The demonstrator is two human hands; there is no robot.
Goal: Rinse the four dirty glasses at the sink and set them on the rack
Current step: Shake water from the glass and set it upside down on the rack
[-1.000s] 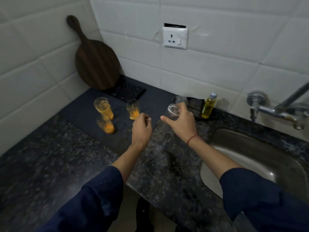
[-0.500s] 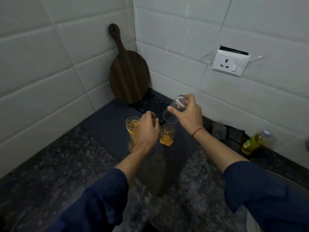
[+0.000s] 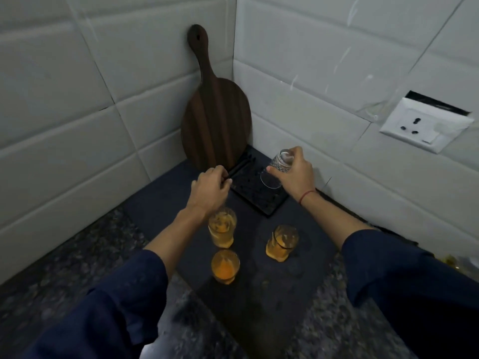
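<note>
Corner tight: white tile walls close on two sides. Wooden paddle board (image 3: 216, 120) leans there, just behind rack. Open room on speckled stone tabletop (image 3: 64, 281) at left. White socket (image 3: 425, 125) on right wall. Right hand (image 3: 293, 174) fingers curled round clear glass (image 3: 274, 172), tipped mouth down over bumpy black rack (image 3: 259, 195). Left hand (image 3: 210, 189) fingers bent at rack's left edge; can't tell if gripping. Three orange-stained glasses (image 3: 222, 228) stand apart on dark flat mat (image 3: 259, 294), near rack.

Dark navy sleeves
Left sleeve (image 3: 108, 307) and right sleeve (image 3: 404, 275) bunch mid-forearm; a red thread (image 3: 307, 196) rings the wrist of the right hand (image 3: 295, 174).
</note>
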